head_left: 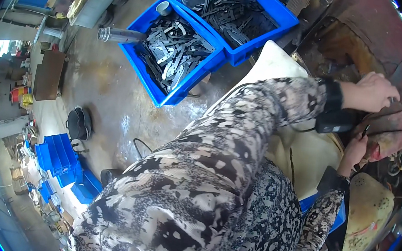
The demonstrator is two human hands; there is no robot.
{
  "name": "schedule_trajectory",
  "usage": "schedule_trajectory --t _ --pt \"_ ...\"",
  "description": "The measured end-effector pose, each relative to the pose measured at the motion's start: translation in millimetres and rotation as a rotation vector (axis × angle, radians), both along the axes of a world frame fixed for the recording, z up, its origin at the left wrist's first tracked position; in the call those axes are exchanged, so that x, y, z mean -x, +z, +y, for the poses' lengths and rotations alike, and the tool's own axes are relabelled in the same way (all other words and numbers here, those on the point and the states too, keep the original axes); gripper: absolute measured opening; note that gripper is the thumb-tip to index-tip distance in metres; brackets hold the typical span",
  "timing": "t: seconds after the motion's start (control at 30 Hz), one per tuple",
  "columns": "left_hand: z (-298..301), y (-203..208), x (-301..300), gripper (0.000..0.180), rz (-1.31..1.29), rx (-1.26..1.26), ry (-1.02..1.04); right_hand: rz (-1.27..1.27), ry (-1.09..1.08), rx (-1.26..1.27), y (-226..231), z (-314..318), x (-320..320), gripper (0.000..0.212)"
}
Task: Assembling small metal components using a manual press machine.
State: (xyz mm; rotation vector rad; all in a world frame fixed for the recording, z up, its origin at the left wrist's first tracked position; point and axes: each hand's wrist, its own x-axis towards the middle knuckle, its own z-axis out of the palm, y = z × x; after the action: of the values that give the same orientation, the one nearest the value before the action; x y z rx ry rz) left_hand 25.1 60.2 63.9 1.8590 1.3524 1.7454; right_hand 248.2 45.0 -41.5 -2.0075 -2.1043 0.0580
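Observation:
My left arm, in a black-and-white patterned sleeve, stretches across to the upper right. My left hand (374,92) is closed, fingers curled over a reddish-brown cloth (393,46); whatever they may hold is too small to make out. Just nearer, my right hand (353,152) pinches a thin dark piece (365,131), which points up and away beside the cloth. Beneath my left wrist sits a black box-shaped object (334,122) with a cable. A cream sheet (309,155) lies between my body and my hands.
Two blue bins (192,92) full of flat dark metal pieces (177,48) stand on the floor at the upper middle. A clear bottle-like cylinder (117,35) touches the nearer bin. Blue trays (58,156) and a black container (79,123) lie left. A stained cream cushion (368,219) is at right.

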Motion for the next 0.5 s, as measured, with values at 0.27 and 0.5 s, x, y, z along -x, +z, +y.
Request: schedule_trajectory --t 0.27,0.5 --pt "84 14 11 0.028 0.020 0.284 0.023 0.013 -0.041 0.036 13 -9 14 0.038" --pt "118 18 10 0.027 0.243 0.194 0.159 0.032 -0.100 0.068 14 -11 11 0.031"
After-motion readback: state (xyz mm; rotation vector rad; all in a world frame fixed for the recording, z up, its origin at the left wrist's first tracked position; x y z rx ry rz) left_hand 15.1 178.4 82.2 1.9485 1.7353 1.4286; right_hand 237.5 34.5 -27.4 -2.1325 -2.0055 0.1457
